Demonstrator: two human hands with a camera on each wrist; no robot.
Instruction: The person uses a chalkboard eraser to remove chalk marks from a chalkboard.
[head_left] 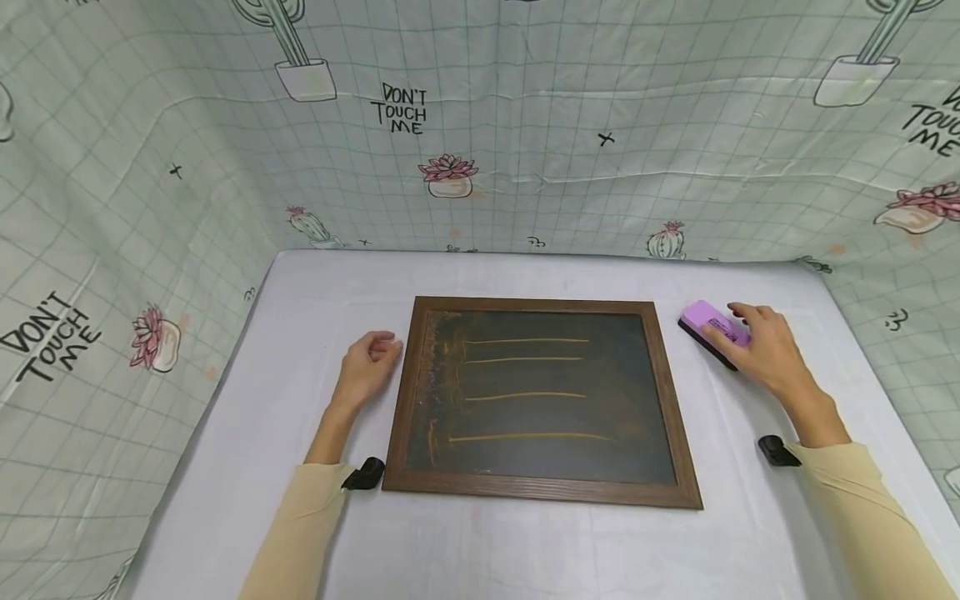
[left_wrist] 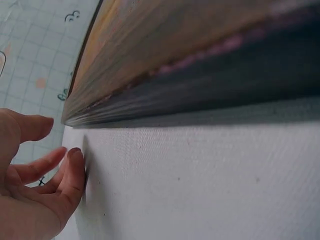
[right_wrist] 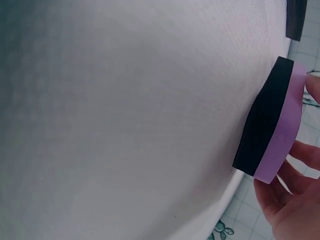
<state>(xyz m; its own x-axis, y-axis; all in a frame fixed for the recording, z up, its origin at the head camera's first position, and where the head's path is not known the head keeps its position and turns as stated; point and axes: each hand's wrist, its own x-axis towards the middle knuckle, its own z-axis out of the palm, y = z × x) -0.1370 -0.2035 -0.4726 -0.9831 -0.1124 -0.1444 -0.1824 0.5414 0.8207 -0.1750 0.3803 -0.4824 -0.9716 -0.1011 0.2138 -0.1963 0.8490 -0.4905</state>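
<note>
My right hand (head_left: pixel 776 354) holds a chalkboard eraser (head_left: pixel 705 317) at the right of the table, its thumb and fingers on opposite sides. The eraser has a purple top and a black pad; in the right wrist view the eraser (right_wrist: pixel 280 125) is tilted, its pad side facing the camera. A chalkboard (head_left: pixel 532 417) in a brown wooden frame lies flat in the middle, with several yellow chalk lines across it and smudges on its left side. Just left of the frame, my left hand (head_left: pixel 367 367) rests with loosely curled fingers and nothing in them.
A white cloth covers the table (head_left: pixel 525 550). Behind it and at both sides hangs a curtain (head_left: pixel 525 125) with a grid and plant print. Black wrist straps or cameras (head_left: pixel 365 473) show at both sleeves, the left one close to the board's near left corner.
</note>
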